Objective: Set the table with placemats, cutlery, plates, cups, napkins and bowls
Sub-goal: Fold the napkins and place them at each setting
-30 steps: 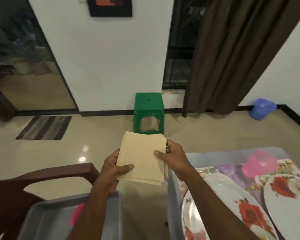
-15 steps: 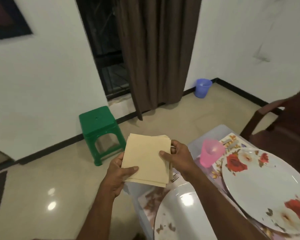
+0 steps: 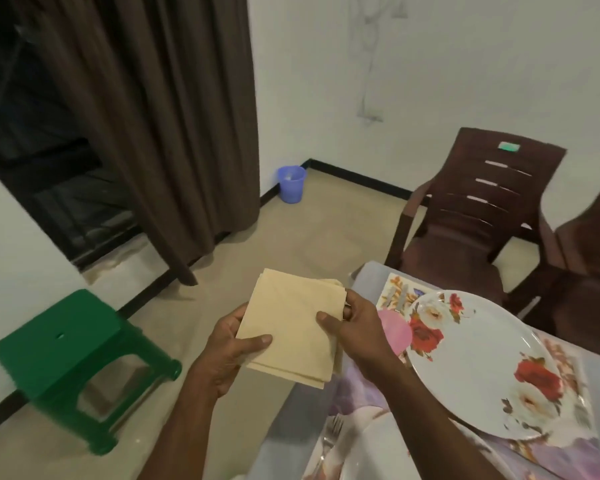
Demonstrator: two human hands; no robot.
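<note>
— What's in my view, biggest first?
— Brown chairs (image 3: 471, 223) upper right, a green stool (image 3: 70, 355) lower left, then the counter (image 3: 371, 275) with a flowered plate (image 3: 478, 368) at right.
— And the hands?
— At centre my left hand (image 3: 229, 348) and right hand (image 3: 357, 327) each grip a side of the napkins (image 3: 291, 327), off the counter's left edge.

Matt, soft beige paper or thin cloth in the stacked napkins (image 3: 291, 327), faintly creased. Glossy white glaze with red flower prints on the plate (image 3: 478, 372). Translucent pink plastic in the cup (image 3: 395, 332). Shiny metal on the fork (image 3: 329, 441). Smooth printed sheen on the floral placemat (image 3: 568, 441). Moulded green plastic in the stool (image 3: 66, 351), dark brown plastic in the chair (image 3: 471, 216), blue plastic in the bin (image 3: 291, 183). Heavy matt brown cloth in the curtain (image 3: 174, 116). Polished, reflective floor (image 3: 309, 244).
</note>
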